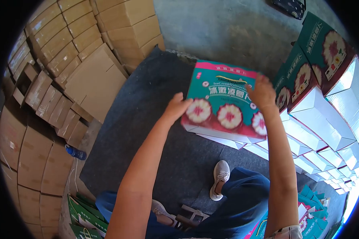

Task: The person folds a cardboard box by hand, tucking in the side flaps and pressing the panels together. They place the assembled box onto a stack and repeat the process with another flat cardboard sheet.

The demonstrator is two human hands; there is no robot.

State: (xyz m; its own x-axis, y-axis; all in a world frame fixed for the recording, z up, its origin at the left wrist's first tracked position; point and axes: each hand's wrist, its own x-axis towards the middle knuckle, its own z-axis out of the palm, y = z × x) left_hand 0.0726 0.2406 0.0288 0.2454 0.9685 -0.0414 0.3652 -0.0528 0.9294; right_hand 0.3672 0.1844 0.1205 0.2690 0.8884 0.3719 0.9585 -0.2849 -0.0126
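A teal and dark-red printed carton [226,93] with a pink top edge, a small handle cord and pictures of sliced radish is in front of me, tilted, its white underside partly showing. My left hand [177,107] grips its left edge, the fingers mostly hidden behind it. My right hand [262,92] is on its right side; the fingers there are smeared by motion. Below the carton, the white edges of other cartons [223,140] show.
Stacked cartons of the same print [303,79] rise on the right. Brown cardboard boxes [54,32] are piled on the left, a blue bottle [75,152] beside them. A dark mat [123,131] covers the floor. Flattened green cartons [85,217] lie near my legs.
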